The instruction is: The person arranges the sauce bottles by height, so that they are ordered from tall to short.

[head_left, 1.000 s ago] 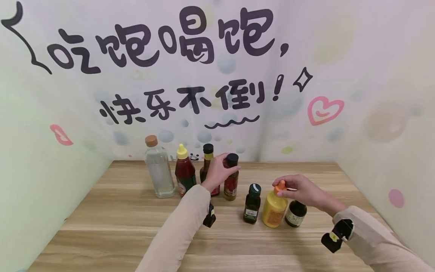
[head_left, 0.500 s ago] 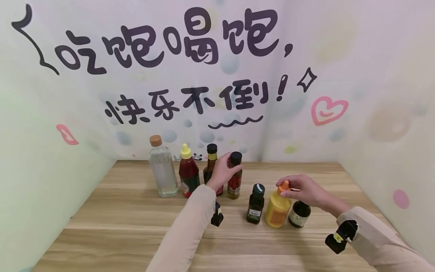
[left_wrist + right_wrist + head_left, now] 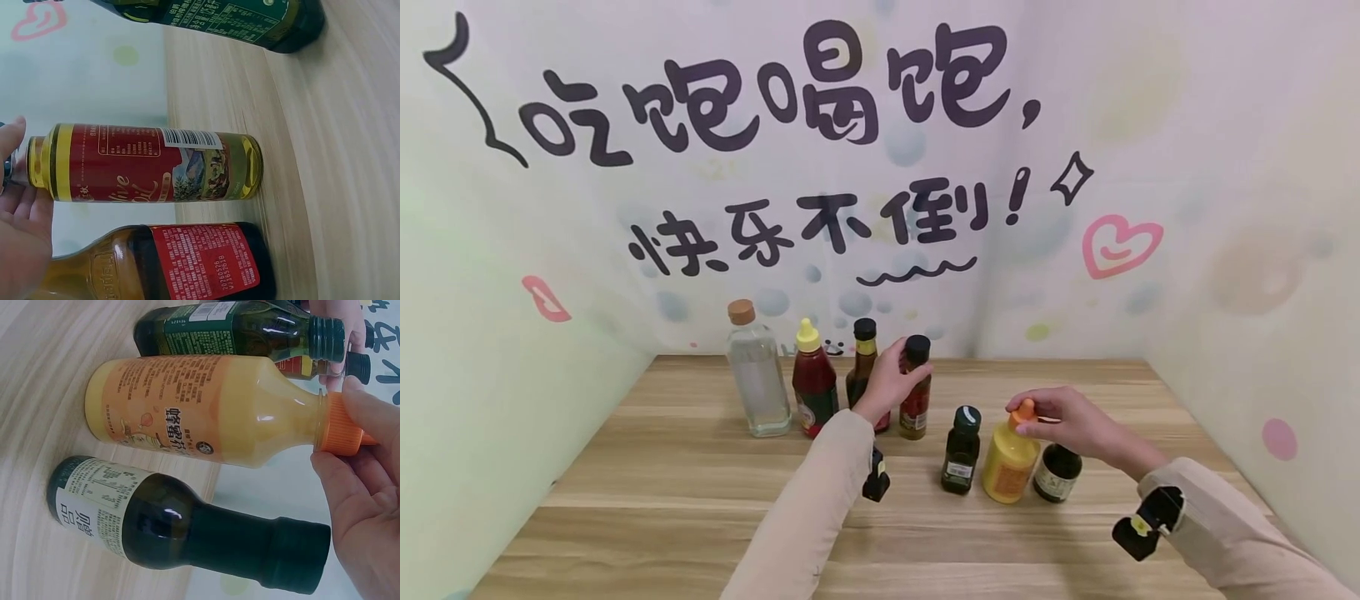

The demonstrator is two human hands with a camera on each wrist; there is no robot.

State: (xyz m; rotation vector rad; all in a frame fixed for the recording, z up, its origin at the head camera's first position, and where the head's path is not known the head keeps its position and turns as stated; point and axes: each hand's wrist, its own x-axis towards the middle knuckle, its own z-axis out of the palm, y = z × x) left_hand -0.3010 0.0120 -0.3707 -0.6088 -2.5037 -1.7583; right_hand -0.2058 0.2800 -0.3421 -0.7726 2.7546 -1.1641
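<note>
My left hand (image 3: 891, 385) grips an olive oil bottle (image 3: 144, 164) by its black cap; the bottle stands upright on the table with a red label. Right beside it is a brown sauce bottle (image 3: 206, 262) with a red label, partly behind the left hand in the head view. The right hand (image 3: 1070, 423) pinches the orange cap (image 3: 344, 425) of a yellow squeeze bottle (image 3: 181, 409), which is upright. A dark bottle with a cream label (image 3: 1057, 475) stands close to its right, under that hand. To its left is a dark green bottle (image 3: 961, 454).
A clear bottle with a brown cap (image 3: 758, 379) and a dark red squeeze bottle with a yellow cap (image 3: 815, 387) stand at the back left. The wooden table (image 3: 700, 517) meets a printed cloth wall (image 3: 1037, 275) behind the bottles.
Both hands stay on the same caps and the bottles keep their places. The head view has shifted slightly.
</note>
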